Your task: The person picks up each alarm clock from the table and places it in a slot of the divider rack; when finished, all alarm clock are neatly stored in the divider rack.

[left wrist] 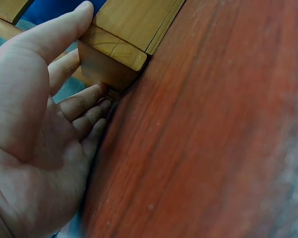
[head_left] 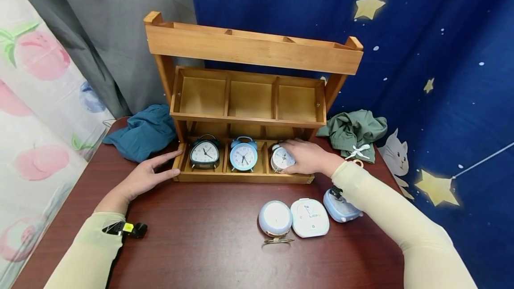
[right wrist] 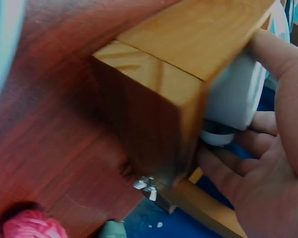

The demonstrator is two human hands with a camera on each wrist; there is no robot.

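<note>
A three-tier wooden shelf (head_left: 257, 50) stands at the back of the table. In the right compartment of its bottom tier is a white twin-bell alarm clock (head_left: 280, 159); my right hand (head_left: 308, 156) grips it, thumb at the front edge and fingers behind, as the right wrist view also shows. Beside it, a light blue alarm clock (head_left: 243, 155) occupies the middle compartment and a dark green alarm clock (head_left: 204, 153) the left one. My left hand (head_left: 138, 181), fingers extended, touches the left end of the bottom tier; its palm (left wrist: 44, 163) fills the left wrist view.
On the table, front right, sit a round light blue clock (head_left: 275, 217) with a gold stand, a white rounded clock (head_left: 310, 218) and another blue clock (head_left: 340, 208) partly under my right forearm. Teal cloth (head_left: 142, 133) and green cloth (head_left: 355, 132) flank the shelf.
</note>
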